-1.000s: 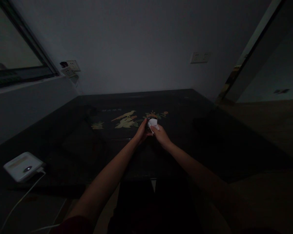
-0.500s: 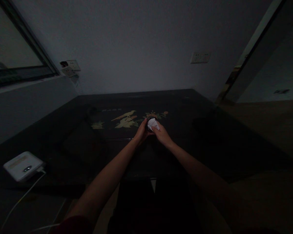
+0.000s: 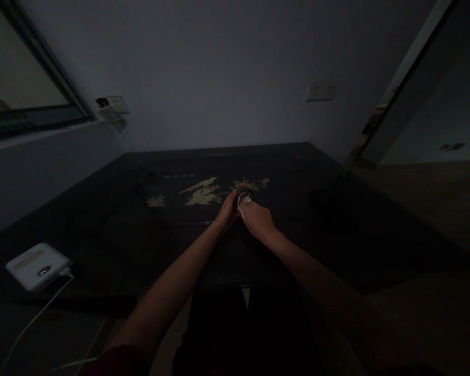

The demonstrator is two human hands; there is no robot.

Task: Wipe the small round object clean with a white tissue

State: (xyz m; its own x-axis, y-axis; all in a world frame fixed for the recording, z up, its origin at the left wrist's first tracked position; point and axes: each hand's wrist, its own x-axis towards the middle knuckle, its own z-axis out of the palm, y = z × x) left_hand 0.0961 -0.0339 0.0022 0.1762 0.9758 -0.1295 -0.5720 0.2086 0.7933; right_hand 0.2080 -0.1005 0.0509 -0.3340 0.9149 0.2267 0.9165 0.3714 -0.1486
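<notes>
Close together over the middle of the dark table, both hands work at one small object. My left hand (image 3: pixel 227 211) is closed around the side of a small, dark, round vessel with a shiny rim (image 3: pixel 243 191); the dim light hides its exact kind. A crumpled white tissue (image 3: pixel 241 207) is pinched in my right hand (image 3: pixel 259 218), whose fingers press it at the mouth of the vessel. The right fingertips are hidden behind the hand and tissue. Most of the vessel's body is covered by my hands.
The dark table (image 3: pixel 235 250) bears a printed bird and flower pattern (image 3: pixel 201 193). At the left stands a white box-shaped device (image 3: pixel 39 266) with a white cable (image 3: pixel 35 313). Wall sockets (image 3: pixel 321 92) are on the wall behind, and a window (image 3: pixel 19 68) is at the left.
My right hand has turned and shifted over the vessel's mouth. The tissue, earlier spread white across the opening, is now bunched, with only its edges showing. My left hand has stayed put.
</notes>
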